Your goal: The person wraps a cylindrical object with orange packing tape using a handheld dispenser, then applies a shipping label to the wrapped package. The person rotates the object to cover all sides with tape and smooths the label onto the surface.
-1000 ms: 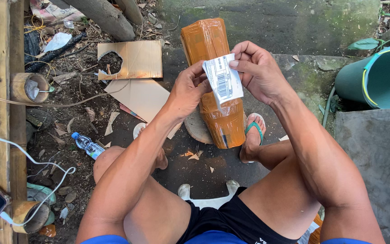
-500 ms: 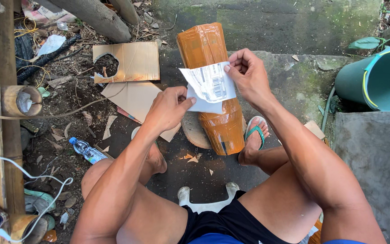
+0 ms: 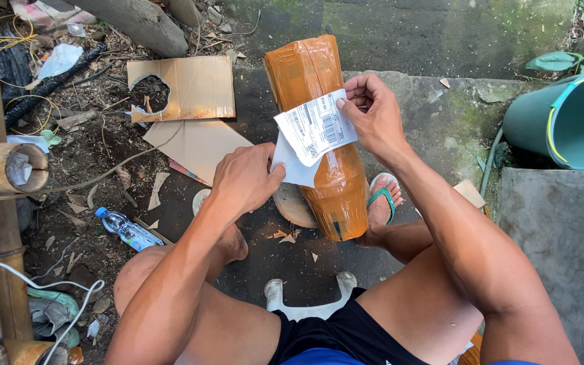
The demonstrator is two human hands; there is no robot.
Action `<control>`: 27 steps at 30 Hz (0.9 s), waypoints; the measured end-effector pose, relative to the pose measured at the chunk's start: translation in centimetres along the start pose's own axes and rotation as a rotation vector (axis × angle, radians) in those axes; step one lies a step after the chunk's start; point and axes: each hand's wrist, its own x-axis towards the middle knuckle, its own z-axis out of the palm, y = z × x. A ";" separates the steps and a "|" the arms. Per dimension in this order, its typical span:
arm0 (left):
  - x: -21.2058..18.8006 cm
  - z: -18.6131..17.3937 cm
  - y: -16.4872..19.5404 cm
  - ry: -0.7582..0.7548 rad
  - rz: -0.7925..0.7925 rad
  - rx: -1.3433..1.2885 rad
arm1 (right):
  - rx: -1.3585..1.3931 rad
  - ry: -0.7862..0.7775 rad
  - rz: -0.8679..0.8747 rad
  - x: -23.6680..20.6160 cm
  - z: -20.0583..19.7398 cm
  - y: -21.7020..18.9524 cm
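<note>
Your right hand (image 3: 372, 118) pinches the upper edge of the white shipping label (image 3: 312, 135), holding it up off the orange taped parcel (image 3: 322, 128). Your left hand (image 3: 245, 179) grips the label's lower left corner, fingers closed, so the sheet is stretched between both hands across the parcel's front. The parcel stands tilted on the concrete ground, propped between your knees near your sandalled foot (image 3: 381, 203). Cardboard pieces (image 3: 194, 91) lie to the left; a teal bucket (image 3: 566, 122) sits well apart at right.
</note>
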 end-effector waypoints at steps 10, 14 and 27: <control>0.4 -0.1 -0.1 0.014 -0.006 -0.005 | -0.063 0.016 0.052 0.5 0.5 -0.4; 0.5 0.0 -0.2 0.029 -0.005 -0.012 | -0.094 0.035 0.049 0.5 0.5 0.0; 0.7 0.3 -0.2 0.038 -0.025 0.037 | -0.173 0.056 0.024 0.5 0.6 0.2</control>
